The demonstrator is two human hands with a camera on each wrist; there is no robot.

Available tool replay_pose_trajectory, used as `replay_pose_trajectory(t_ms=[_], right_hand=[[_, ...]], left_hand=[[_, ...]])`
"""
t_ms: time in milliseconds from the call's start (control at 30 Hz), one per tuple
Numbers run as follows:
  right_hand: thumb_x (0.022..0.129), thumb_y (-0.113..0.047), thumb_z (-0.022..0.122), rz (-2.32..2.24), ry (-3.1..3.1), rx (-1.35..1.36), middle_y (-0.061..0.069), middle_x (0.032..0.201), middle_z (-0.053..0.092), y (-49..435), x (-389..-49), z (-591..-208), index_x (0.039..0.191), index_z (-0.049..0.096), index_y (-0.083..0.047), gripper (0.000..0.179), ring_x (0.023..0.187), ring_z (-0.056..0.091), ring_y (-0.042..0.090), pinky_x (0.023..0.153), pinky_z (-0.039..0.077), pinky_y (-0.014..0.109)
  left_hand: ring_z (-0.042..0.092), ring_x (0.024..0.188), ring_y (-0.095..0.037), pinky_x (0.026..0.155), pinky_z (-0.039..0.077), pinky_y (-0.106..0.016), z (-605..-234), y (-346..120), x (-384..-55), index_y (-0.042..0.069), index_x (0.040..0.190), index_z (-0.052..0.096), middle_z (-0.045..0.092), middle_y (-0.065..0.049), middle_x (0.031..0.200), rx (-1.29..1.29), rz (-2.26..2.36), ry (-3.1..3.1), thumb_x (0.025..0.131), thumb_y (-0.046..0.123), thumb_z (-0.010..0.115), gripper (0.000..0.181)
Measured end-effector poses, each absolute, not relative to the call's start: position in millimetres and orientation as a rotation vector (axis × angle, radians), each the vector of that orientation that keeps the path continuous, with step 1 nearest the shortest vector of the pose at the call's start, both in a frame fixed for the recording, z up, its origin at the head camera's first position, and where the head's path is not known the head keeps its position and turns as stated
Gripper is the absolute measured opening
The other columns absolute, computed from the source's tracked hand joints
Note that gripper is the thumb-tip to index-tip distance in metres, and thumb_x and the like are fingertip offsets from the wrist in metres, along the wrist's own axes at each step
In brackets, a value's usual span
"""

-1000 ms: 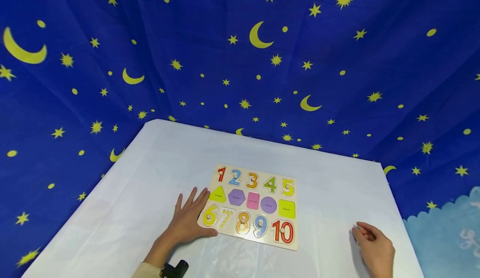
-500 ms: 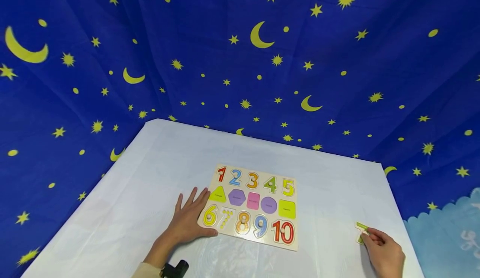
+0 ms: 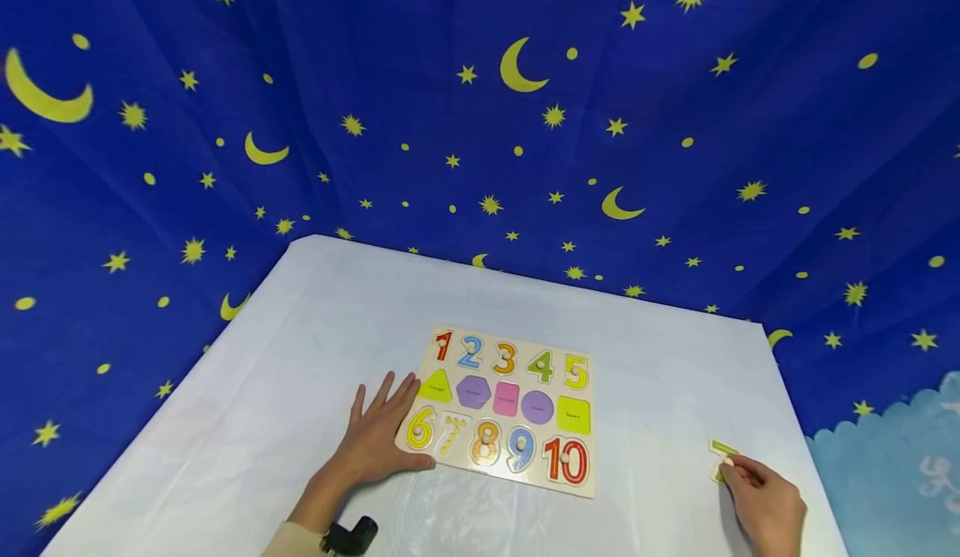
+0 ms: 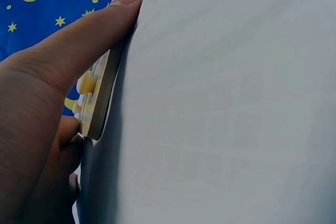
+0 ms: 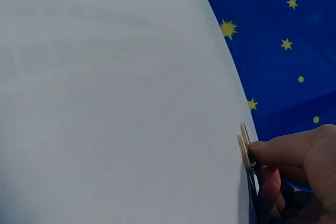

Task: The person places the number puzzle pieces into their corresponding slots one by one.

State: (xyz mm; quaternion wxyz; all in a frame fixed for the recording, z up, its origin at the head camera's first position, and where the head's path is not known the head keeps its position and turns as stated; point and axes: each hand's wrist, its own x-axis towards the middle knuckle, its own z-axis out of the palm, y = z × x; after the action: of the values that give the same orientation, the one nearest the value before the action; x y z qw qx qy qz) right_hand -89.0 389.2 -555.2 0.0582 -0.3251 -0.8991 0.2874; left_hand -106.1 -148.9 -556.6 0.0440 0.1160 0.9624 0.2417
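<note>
In the head view, a wooden number puzzle board [image 3: 489, 367] lies on the table. My left hand [image 3: 375, 446] rests at its left side with spread fingers, the thumb along its near edge. In the left wrist view the thumb [image 4: 84, 40] lies straight against the board's edge. The recess for 7 [image 3: 452, 434] shows yellow dots, while the other number pieces sit in their places. At the table's right, my right hand [image 3: 768, 503] pinches a green number 7 puzzle piece [image 3: 722, 447] between thumb and fingers. In the right wrist view this piece [image 5: 243, 150] appears nearly edge-on.
A white cover lies over the table [image 3: 645, 373], whose far edge meets a blue curtain [image 3: 420, 123] with yellow stars and moons. Light blue scalloped cloth [image 3: 892, 465] hangs at the right. A black device [image 3: 351, 536] is strapped on the left wrist.
My right hand has shifted slightly right, and the green 7 piece, mostly hidden before, now shows in its fingers. The left hand and board have stayed in place.
</note>
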Motion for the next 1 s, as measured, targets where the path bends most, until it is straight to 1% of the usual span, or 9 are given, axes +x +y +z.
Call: replay_pose_trajectory(t_ms=[233, 400, 467, 633, 767, 1000], right_hand=[[0.088, -0.018, 0.066, 0.864, -2.732, -0.951, 0.014, 0.081, 0.067, 390.8, -89.3, -555.6, 0.109, 0.067, 0.007, 0.033, 0.070, 0.055, 0.023, 0.057, 0.040, 0.031], [0.086, -0.021, 0.068, 0.857, -2.730, -0.898, 0.009, 0.076, 0.067, 388.3, -85.7, -553.9, 0.107, 0.069, 0.007, 0.035, 0.063, 0.055, 0.015, 0.054, 0.038, 0.026], [0.086, -0.022, 0.069, 0.867, -2.733, -0.867, 0.008, 0.077, 0.068, 385.9, -85.0, -552.3, 0.107, 0.069, 0.006, 0.036, 0.063, 0.055, 0.014, 0.051, 0.038, 0.023], [0.087, -0.024, 0.068, 0.882, -2.745, -0.803, 0.010, 0.079, 0.067, 381.1, -85.6, -546.6, 0.107, 0.069, 0.006, 0.036, 0.067, 0.054, 0.018, 0.048, 0.038, 0.021], [0.086, -0.022, 0.068, 0.882, -2.760, -0.773, 0.007, 0.077, 0.066, 378.3, -86.2, -545.9, 0.106, 0.070, 0.005, 0.034, 0.067, 0.053, 0.018, 0.049, 0.038, 0.022], [0.086, -0.022, 0.069, 0.895, -2.786, -0.748, 0.006, 0.077, 0.065, 371.4, -86.2, -548.8, 0.107, 0.070, 0.005, 0.033, 0.068, 0.053, 0.018, 0.049, 0.039, 0.022]], left_hand=[[0.005, 0.145, -0.031, 0.109, -0.008, -0.060, -556.3, -147.8, -106.6, 0.011, 0.153, 0.024, 0.020, -0.004, 0.158, 0.358, 0.729, 2.945, 0.057, 0.077, 0.071, 0.126], [0.004, 0.145, -0.031, 0.109, -0.009, -0.060, -557.9, -148.1, -106.3, 0.011, 0.153, 0.024, 0.020, -0.004, 0.158, 0.362, 0.736, 2.934, 0.057, 0.078, 0.070, 0.126], [0.004, 0.145, -0.031, 0.109, -0.009, -0.060, -558.2, -148.6, -106.3, 0.011, 0.153, 0.024, 0.020, -0.004, 0.158, 0.362, 0.738, 2.938, 0.057, 0.079, 0.070, 0.126], [0.004, 0.145, -0.031, 0.109, -0.009, -0.059, -558.8, -150.0, -106.3, 0.011, 0.153, 0.024, 0.020, -0.003, 0.158, 0.365, 0.737, 2.952, 0.057, 0.079, 0.069, 0.126], [0.005, 0.145, -0.031, 0.109, -0.008, -0.059, -559.1, -150.1, -106.3, 0.011, 0.153, 0.025, 0.020, -0.003, 0.158, 0.362, 0.737, 2.960, 0.057, 0.079, 0.069, 0.126], [0.007, 0.145, -0.031, 0.109, -0.006, -0.060, -559.7, -150.0, -106.2, 0.011, 0.153, 0.026, 0.022, -0.003, 0.157, 0.377, 0.736, 2.977, 0.057, 0.078, 0.070, 0.125]])
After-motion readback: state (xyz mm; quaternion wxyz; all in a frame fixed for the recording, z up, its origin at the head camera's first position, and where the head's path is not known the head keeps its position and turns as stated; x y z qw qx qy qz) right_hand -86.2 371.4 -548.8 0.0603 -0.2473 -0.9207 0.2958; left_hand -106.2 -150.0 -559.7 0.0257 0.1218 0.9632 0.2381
